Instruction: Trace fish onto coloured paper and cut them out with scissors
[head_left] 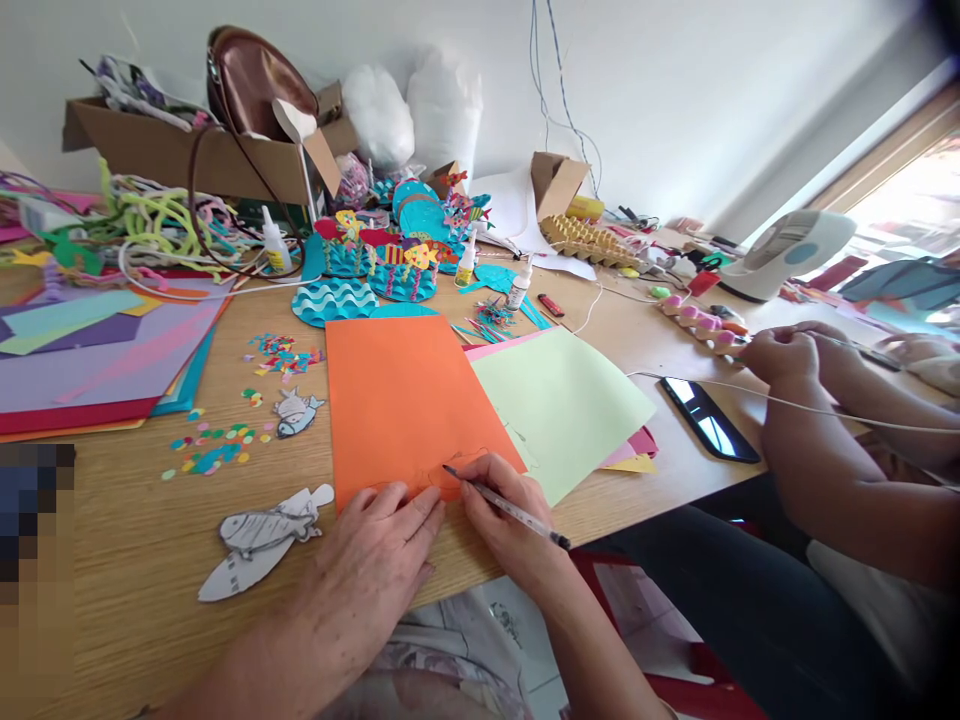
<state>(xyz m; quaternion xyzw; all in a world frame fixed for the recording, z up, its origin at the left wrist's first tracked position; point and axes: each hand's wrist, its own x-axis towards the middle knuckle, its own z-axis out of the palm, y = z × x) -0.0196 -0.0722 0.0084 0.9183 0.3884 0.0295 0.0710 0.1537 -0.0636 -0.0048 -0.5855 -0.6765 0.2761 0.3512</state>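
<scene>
An orange sheet of paper (405,400) lies in front of me at the table's near edge. My left hand (375,545) rests flat on its lower edge, fingers stretched out. In my right hand (510,510) is a dark-tipped pen (517,512), its point on the orange sheet where faint drawn lines show. A pale green sheet (570,400) with a faint outline sits partly under the orange one. Left of my left hand are grey-and-white paper fish cutouts (259,535). A smaller fish cutout (295,412) lies beside the orange sheet's left edge.
Coloured paper sheets (112,350) are stacked at left, with confetti dots (217,445) nearby. Blue wavy paper crafts (334,300) and glue bottles (275,245) stand behind. A phone (709,418) and a white cable (750,392) lie at right, beside another person's arms (825,450).
</scene>
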